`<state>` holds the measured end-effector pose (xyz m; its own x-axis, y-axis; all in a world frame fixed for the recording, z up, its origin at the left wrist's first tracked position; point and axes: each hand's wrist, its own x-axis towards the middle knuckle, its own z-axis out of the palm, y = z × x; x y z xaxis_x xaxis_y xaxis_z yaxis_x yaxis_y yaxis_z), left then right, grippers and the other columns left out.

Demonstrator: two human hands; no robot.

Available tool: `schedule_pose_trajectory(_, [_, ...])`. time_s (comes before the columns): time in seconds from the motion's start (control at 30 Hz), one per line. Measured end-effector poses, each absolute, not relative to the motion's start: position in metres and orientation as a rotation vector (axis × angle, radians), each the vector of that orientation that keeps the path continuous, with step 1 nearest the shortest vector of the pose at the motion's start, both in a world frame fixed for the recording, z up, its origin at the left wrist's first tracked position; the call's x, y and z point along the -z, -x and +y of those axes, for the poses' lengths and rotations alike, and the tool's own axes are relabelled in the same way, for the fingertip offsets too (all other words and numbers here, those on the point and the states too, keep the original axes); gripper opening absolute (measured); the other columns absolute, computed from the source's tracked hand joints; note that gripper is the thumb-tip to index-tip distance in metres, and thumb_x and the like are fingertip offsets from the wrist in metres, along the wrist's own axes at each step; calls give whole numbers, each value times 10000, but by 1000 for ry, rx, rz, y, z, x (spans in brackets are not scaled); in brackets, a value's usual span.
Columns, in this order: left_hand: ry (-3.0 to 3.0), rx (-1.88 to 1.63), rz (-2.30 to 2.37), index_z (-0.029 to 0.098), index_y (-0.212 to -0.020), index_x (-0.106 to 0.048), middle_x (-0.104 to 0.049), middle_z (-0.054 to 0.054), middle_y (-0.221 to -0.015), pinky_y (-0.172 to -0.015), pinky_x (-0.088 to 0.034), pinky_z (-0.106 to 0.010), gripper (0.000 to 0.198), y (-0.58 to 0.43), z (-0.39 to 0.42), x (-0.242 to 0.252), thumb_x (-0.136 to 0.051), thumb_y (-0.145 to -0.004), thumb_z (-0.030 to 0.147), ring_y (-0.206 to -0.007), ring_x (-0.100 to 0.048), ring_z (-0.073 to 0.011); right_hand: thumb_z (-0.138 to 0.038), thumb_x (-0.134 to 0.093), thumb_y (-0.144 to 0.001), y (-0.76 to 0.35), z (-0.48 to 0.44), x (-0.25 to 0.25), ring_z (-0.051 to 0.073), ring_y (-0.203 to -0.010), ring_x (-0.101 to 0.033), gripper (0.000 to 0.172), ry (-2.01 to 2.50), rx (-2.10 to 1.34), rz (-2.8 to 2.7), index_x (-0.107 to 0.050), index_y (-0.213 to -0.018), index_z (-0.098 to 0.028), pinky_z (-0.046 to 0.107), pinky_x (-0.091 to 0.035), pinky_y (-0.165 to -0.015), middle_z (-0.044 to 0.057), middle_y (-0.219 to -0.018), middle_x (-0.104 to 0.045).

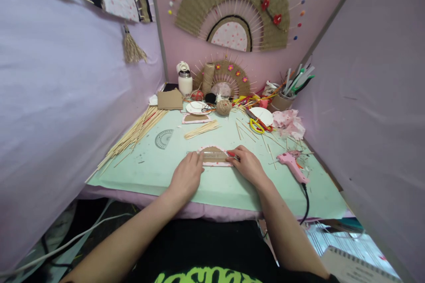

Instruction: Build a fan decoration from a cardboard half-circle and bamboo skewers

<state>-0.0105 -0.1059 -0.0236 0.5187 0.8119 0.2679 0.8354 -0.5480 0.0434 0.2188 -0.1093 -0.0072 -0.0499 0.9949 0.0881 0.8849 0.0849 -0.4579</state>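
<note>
A small half-round piece of brown cardboard [213,149] with pink-spotted white edging lies on the table before me. Across it lies a clear ruler [214,156]. My left hand [186,172] holds the ruler's left end down, fingertips pressed against it. At the right end, my right hand [248,166] grips a red-tipped pen [231,153], mostly covered by the fingers, close to the ruler and the cardboard edge.
Beyond lie a protractor [164,139], thin sticks [202,128] and another edged cardboard piece [195,118]. Yellow-handled scissors [256,126] and a pink glue gun [294,167] with a black cord are on the right. Long sticks [133,135] line the left; a twine ball [224,107] sits behind.
</note>
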Motion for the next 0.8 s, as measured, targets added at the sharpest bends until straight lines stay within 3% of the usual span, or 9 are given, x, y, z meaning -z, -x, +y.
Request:
schedule_pose_trajectory(0.1, [2598, 485, -1514, 135, -1332, -518, -520, -212, -1314, -997, -406, -470, 487, -1, -117, 31, -607, -893, 326, -1239, -455, -348, -323, -566, -922, -218, -109, 9, 167, -866, -615, 236, 1867, -387, -1991, -713, -1098, -266, 258, -396, -698, 34, -1020, -628])
schedule_pose_trajectory(0.2, [2584, 489, -1534, 71, -1321, -533, -508, -250, -1351, -1023, -394, -492, 616, -12, -122, 33, -641, -855, 459, -1281, -429, -382, -323, -562, -924, -218, -109, 9, 168, -874, -616, 240, 1866, -385, -1984, -710, -1102, -257, 258, -399, -712, 38, -1022, -627])
schedule_pose_trajectory(0.43, [2600, 329, -1464, 16, -1249, -592, -593, -212, -1246, -1067, -375, -435, 715, -24, -123, 21, -597, -836, 599, -1219, -494, -336, -320, -572, -918, -218, -108, 10, 166, -863, -616, 241, 1871, -389, -1986, -711, -1101, -249, 262, -401, -714, 35, -1003, -624])
schedule_pose_trajectory(0.6, [2561, 319, -1556, 3, -1393, -471, -556, -240, -1307, -1093, -328, -464, 940, -34, -130, 17, -625, -761, 681, -1248, -458, -356, -329, -569, -920, -218, -109, 12, 172, -880, -618, 243, 1864, -373, -1986, -709, -1104, -255, 263, -405, -717, 34, -1007, -630])
schedule_pose_trajectory(0.8, [2564, 290, -1570, 23, -1367, -508, -576, -230, -1263, -1071, -338, -462, 926, -39, -129, 17, -571, -767, 726, -1203, -476, -348, -333, -580, -911, -219, -108, 14, 164, -860, -618, 242, 1848, -368, -1983, -711, -1098, -255, 260, -407, -710, 33, -996, -631])
